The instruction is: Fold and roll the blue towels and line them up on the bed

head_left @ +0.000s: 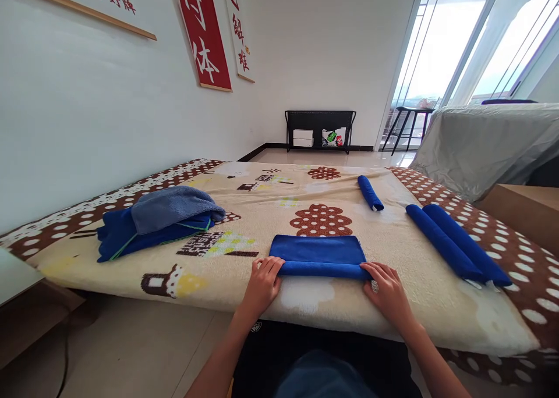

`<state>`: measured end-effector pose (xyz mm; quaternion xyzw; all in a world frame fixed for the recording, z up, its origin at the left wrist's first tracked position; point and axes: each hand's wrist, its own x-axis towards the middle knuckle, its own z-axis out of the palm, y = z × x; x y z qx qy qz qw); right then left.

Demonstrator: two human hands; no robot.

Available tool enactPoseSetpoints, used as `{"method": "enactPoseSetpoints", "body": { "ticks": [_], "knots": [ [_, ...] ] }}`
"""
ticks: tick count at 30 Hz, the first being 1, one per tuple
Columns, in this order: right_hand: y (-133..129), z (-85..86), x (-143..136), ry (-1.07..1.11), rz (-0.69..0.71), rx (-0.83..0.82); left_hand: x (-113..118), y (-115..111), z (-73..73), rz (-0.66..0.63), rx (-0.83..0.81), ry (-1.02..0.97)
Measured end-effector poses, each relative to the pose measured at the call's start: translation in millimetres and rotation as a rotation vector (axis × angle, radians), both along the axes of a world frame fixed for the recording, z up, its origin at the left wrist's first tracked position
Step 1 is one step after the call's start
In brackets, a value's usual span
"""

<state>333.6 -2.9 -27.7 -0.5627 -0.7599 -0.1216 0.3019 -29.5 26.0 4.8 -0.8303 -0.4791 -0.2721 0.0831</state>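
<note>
A blue towel (318, 249) lies on the bed in front of me, its near edge rolled into a tube and its far part still flat. My left hand (266, 276) grips the left end of the roll, fingers on top. At the right end, my right hand (386, 287) pinches the roll the same way. To the right rest two long rolled blue towels (449, 241) side by side. Farther back is a shorter rolled blue towel (370, 193). On the left sits a loose heap of blue cloths (152, 220), a greyish-blue one on top.
A cream and brown patterned blanket (244, 197) covers the bed. Beyond it stand a black rack (321, 120) and a stool (408, 124). A covered piece of furniture (484, 142) and a cardboard box (524, 212) are at right. Scrolls (209, 37) hang on the left wall.
</note>
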Motion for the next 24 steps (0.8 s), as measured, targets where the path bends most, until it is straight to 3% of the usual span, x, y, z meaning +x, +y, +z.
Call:
{"method": "enactPoseSetpoints", "body": {
  "ticks": [9,16,20,24],
  "knots": [
    [-6.6,22.3,-6.3,0.016,0.023,-0.046,-7.0,-5.4,6.6,-0.032,0.076,0.069],
    [-19.7,26.8,-12.9,-0.005,0.058,-0.097,-6.0,-19.6,21.0,0.047,-0.043,0.130],
    [-17.3,29.4,-37.2,-0.057,-0.046,-0.055,18.3,-19.1,30.8,0.122,-0.070,0.157],
    [-8.0,37.4,-74.2,-0.063,0.113,-0.132,62.3,-16.7,30.2,-0.123,-0.158,0.124]
  ]
}}
